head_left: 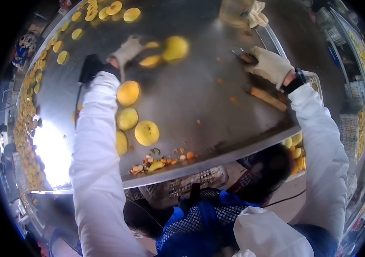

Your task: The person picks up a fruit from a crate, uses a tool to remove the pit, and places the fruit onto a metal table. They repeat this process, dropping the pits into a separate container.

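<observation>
My right hand [270, 66] is wrapped around a small tool [246, 58] with a metal tip. Left hand [130, 50] is right by some blurry yellow fruit [176, 48] over the steel table [191, 98], can't tell if it's gripping any. Wooden piece [268, 99] lies near my right.

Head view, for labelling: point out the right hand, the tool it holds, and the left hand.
Right hand [270, 65], head view: gloved back.
Tool [247, 58], head view: brown handle.
Left hand [128, 50], head view: blurred gloved middle.

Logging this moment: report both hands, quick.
Left pale gloved hand: blurred, open or closed cannot be told.
Right pale gloved hand: closed, holding brown tool with metal tip.
</observation>
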A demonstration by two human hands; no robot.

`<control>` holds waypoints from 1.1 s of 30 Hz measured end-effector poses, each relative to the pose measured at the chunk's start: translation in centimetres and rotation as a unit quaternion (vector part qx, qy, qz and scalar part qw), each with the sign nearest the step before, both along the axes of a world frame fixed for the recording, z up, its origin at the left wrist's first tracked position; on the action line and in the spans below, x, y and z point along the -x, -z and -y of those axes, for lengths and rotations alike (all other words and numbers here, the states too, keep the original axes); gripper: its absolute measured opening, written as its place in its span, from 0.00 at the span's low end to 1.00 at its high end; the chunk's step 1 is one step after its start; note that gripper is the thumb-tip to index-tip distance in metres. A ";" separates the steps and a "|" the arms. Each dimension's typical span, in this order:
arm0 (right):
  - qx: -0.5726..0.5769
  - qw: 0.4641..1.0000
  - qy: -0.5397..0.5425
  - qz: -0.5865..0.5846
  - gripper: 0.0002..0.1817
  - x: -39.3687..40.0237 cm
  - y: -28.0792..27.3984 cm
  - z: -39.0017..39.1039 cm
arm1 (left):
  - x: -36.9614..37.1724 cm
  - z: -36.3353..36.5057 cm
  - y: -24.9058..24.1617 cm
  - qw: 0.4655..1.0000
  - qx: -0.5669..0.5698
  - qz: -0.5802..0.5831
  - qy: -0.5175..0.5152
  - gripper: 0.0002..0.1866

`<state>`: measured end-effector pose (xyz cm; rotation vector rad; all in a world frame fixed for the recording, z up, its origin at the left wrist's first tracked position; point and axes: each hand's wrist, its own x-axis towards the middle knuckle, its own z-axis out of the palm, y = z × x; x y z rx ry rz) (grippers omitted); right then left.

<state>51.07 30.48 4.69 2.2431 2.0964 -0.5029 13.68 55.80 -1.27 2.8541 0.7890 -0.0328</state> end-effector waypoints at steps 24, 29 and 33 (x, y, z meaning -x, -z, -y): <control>-0.014 0.999 -0.017 0.036 0.19 1.0 -2.2 11.5 | -14.9 14.8 -3.3 0.965 0.092 0.212 -0.125 0.28; -0.156 0.981 -0.107 -0.049 0.20 1.1 -2.3 12.8 | -5.4 22.5 -9.5 0.784 0.369 0.491 -0.087 0.25; -0.120 0.926 0.059 -0.352 0.23 5.9 -5.8 14.8 | 0.4 31.6 -10.7 0.903 0.047 0.413 -0.105 0.32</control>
